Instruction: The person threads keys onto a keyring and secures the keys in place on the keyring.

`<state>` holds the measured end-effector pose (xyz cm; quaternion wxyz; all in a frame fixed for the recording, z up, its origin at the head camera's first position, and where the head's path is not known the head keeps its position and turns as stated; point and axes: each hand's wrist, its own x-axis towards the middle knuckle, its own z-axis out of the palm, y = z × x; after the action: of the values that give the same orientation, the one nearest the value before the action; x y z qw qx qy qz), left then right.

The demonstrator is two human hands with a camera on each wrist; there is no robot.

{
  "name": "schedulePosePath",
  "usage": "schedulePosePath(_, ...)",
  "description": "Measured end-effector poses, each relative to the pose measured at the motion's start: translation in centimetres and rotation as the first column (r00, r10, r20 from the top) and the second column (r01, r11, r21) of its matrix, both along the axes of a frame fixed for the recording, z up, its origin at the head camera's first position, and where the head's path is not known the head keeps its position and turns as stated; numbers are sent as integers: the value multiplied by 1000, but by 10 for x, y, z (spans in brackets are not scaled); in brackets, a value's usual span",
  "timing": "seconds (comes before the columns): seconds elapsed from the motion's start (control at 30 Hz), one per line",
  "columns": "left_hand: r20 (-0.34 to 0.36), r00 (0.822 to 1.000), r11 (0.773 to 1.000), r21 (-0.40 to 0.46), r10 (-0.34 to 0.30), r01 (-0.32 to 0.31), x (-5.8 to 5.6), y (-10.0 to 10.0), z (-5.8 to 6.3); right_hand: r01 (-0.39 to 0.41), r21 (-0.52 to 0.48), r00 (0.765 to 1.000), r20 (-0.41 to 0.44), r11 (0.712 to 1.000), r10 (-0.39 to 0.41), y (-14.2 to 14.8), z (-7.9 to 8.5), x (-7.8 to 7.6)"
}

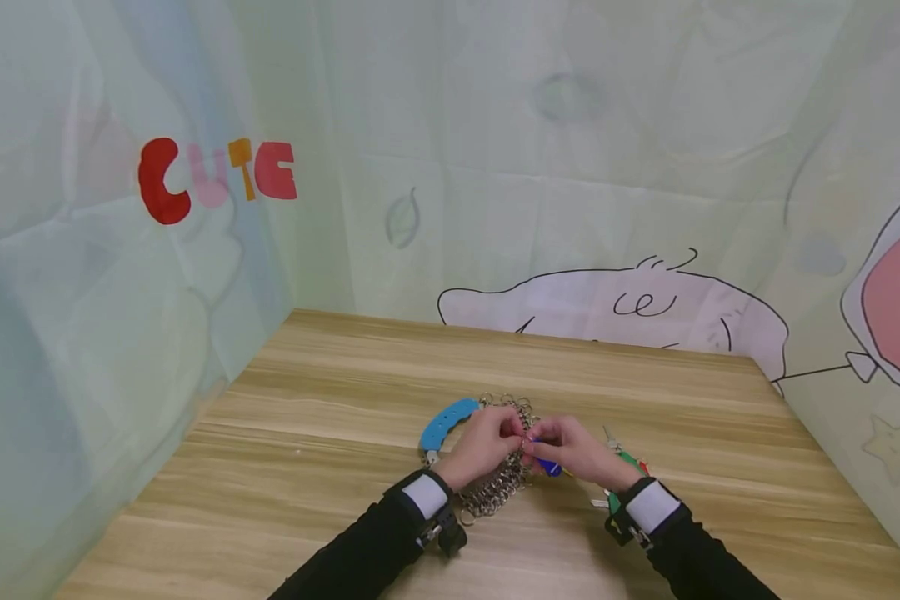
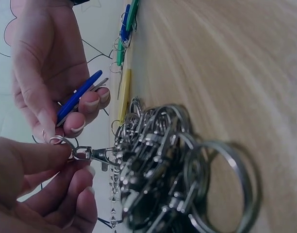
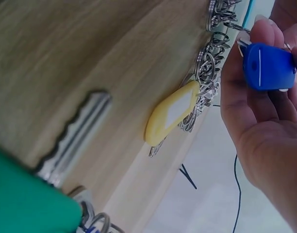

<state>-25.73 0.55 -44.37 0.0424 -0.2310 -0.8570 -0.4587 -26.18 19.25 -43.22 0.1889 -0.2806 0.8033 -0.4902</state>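
Note:
A large key holder with a curved blue handle (image 1: 444, 425) and many metal rings and swivel clasps (image 1: 495, 493) lies on the wooden table. My left hand (image 1: 482, 446) is over it, thumb and finger pinching a small metal ring (image 2: 66, 141) joined to one swivel clasp (image 2: 96, 154). Facing it, my right hand (image 1: 579, 454) holds a blue key tag (image 3: 270, 67) with a silver key behind it, its fingertips right at the same small ring. In the right wrist view a yellow key tag (image 3: 172, 112) lies beside the chain of rings.
Green key tags (image 1: 630, 460) with keys lie by my right wrist; one green tag (image 3: 27, 194) and its silver key (image 3: 75, 138) show close up. Printed cloth walls (image 1: 570, 167) stand along the table's back and sides.

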Motion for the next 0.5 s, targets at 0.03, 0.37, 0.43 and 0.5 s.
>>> schedulePosePath(0.03,-4,1000,1000,-1,7,-7,0,0,-1,3,2,1000,-7,1000,-3,0,0,0)
schedulePosePath(0.37,-18,998,999,-4,53,-53,2,3,-1,42,-3,998,-45,999,-42,-1,-5,2)
schedulePosePath(0.43,-18,998,999,-1,55,-55,2,3,0,42,-19,998,-47,999,-43,0,-5,2)
schedulePosePath(0.5,-15,998,998,2,61,-61,2,3,1,41,-35,998,-44,999,-43,1,-5,2)
